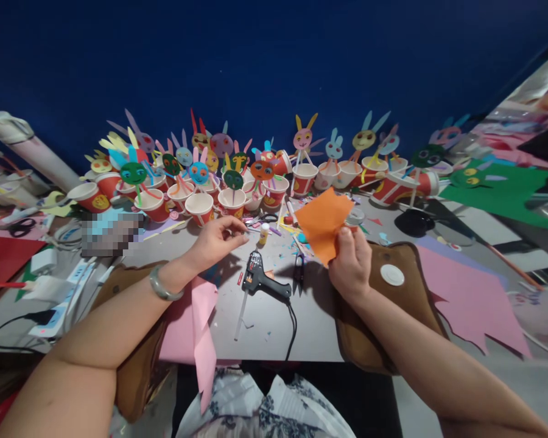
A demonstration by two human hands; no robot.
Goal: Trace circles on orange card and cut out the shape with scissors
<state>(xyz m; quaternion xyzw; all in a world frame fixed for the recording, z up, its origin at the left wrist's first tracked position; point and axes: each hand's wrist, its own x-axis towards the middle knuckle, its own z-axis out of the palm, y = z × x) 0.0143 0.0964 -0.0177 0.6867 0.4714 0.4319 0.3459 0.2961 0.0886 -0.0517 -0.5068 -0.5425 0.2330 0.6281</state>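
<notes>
My right hand (pixel 352 263) is closed on a sheet of orange paper (pixel 325 220) with ragged, cut edges, raised above the table. My left hand (pixel 220 241) hovers over the tabletop, its fingers loosely bent and apart, with nothing visible in them. Beside its fingertips stands a small bottle (pixel 264 233) with a pale cap. Between the two hands lies a black glue gun (pixel 263 280), a clear glue stick (pixel 242 313) reaching out from its back. Small black scissors (pixel 298 275) rest just right of the glue gun.
Paper cups (pixel 200 208) bearing paper rabbit heads line the back along the blue wall (pixel 274 67). Brown padded cushions (pixel 393 316) lie under both forearms. Pink paper (pixel 477 286) is at right; a power strip (pixel 64 298) sits at left. The glue gun's cord (pixel 295 328) crosses the front edge.
</notes>
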